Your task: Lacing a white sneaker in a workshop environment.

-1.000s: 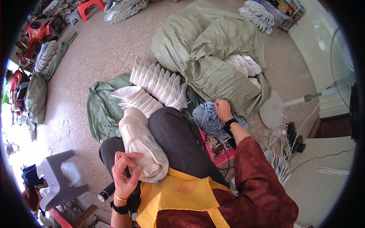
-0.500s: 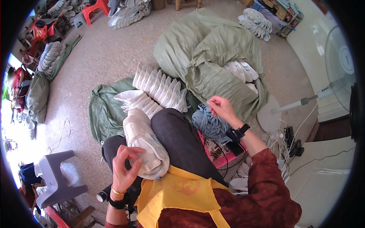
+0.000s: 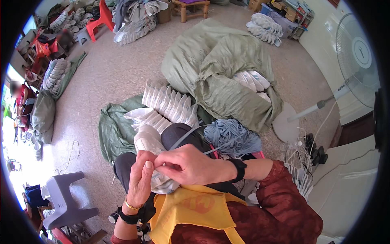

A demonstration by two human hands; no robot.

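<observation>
A white shoe rests on my lap, partly covered by my hands. Over it, my left hand has its thumb and fingers pinched together; what they hold is hidden. My right hand meets the left fingertips, its fingers closed on a light blue shoelace. That lace loops behind my right hand from a tangled heap of blue laces at my right knee. Rows of white shoe uppers stand in front of my knees on a green sheet.
A large green sack holding more white uppers lies ahead. A standing fan is at the right, beside cables and black plugs. At the left stands a grey plastic stool. Another person sits at the far left.
My right hand has swung left and inward from beside the lace heap to my left fingertips, drawing a lace along. The left hand has risen slightly over the shoe.
</observation>
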